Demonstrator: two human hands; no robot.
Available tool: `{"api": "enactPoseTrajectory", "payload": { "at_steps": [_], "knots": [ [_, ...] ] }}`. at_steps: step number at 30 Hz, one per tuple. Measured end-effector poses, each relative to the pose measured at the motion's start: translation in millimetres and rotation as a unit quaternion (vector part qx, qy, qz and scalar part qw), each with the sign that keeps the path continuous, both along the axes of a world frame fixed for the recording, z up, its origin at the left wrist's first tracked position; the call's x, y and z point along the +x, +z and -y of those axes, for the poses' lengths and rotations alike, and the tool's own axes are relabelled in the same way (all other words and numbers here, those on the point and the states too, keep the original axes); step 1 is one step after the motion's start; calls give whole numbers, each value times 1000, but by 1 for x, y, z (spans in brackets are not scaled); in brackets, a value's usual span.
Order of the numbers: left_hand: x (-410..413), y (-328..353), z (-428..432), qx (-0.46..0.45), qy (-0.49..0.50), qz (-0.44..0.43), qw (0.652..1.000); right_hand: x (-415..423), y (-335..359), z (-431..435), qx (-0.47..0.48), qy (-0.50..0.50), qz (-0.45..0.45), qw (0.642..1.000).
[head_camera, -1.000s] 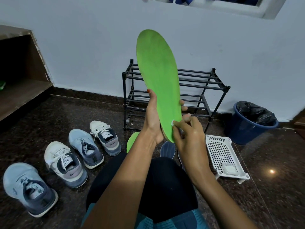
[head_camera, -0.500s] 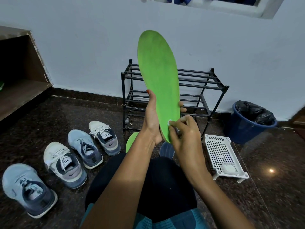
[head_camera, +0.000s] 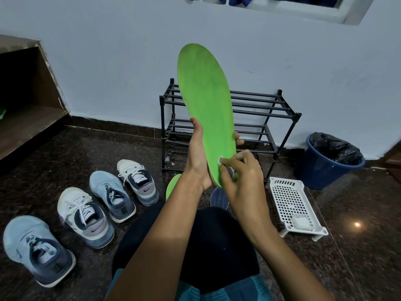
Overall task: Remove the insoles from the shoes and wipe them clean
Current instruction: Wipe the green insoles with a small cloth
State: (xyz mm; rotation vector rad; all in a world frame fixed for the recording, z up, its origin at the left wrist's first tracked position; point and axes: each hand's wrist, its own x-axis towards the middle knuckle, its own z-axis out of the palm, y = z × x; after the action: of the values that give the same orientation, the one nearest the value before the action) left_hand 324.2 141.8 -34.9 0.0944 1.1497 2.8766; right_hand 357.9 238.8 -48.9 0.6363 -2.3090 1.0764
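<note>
- Right fingers [head_camera: 230,163] – curled, pinching a small white wipe [head_camera: 220,160] and pressing it on the green insole [head_camera: 204,101] near its lower (narrow) end.
- Right hand [head_camera: 243,174] covers that lower right edge of the insole.
- Left thumb [head_camera: 196,128] lies up the insole's left edge; the other fingers wrap behind it, with one tip showing at the right edge. So the left hand [head_camera: 196,157] grips the insole.
- The insole is held upright in the air, wide end up, in front of the black shoe rack [head_camera: 260,109] – not touching the floor [head_camera: 65,153].
- Second green insole [head_camera: 173,186] and a dark insole [head_camera: 219,197] lie on the floor just past the person's knee, partly hidden by the arms.
- Four shoes [head_camera: 111,195] sit in a diagonal row on the left part of the floor, toes away from the rack.
- The rack stands at the floor's far edge against the wall.
- White perforated tray [head_camera: 288,198] is on the floor right of the hands, with a small white item in its near corner (cannot tell what).
- Blue bin [head_camera: 314,170] with a black liner is near the far right corner.
</note>
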Motion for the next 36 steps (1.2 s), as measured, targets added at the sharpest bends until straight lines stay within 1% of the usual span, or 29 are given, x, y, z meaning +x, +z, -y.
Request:
{"api": "enactPoseTrajectory", "payload": {
  "at_steps": [5,8,12,13,17,21,24,26,32,36],
  "knots": [
    [3,4,0,-7,-5,3,1000,-2,9,-6,-57,2,35,998],
    [7,10,-4,-35,-21,6,999,-6,12,-7,-81,-21,28,996],
    [8,9,-10,-61,-35,14,997,-8,12,-4,-110,-35,44,992],
    [7,8,-9,-64,-33,16,997,-9,11,-3,-99,-33,44,994],
    [5,5,-4,-44,-19,20,999,-10,4,-5,5,-27,31,999],
    [3,4,-8,-48,-2,8,999,-12,4,-9,53,-16,-51,997],
    [4,4,-8,-52,-8,1,999,-21,7,-12,92,-51,-106,989],
    [4,4,-8,-46,-15,0,999,-25,8,-13,115,-61,-121,984],
    [0,1,-3,-20,0,-4,1000,-28,2,-17,127,-15,-121,984],
    [-3,-1,1,22,24,-1,999,-21,-3,-18,112,25,-86,990]
  ]
}}
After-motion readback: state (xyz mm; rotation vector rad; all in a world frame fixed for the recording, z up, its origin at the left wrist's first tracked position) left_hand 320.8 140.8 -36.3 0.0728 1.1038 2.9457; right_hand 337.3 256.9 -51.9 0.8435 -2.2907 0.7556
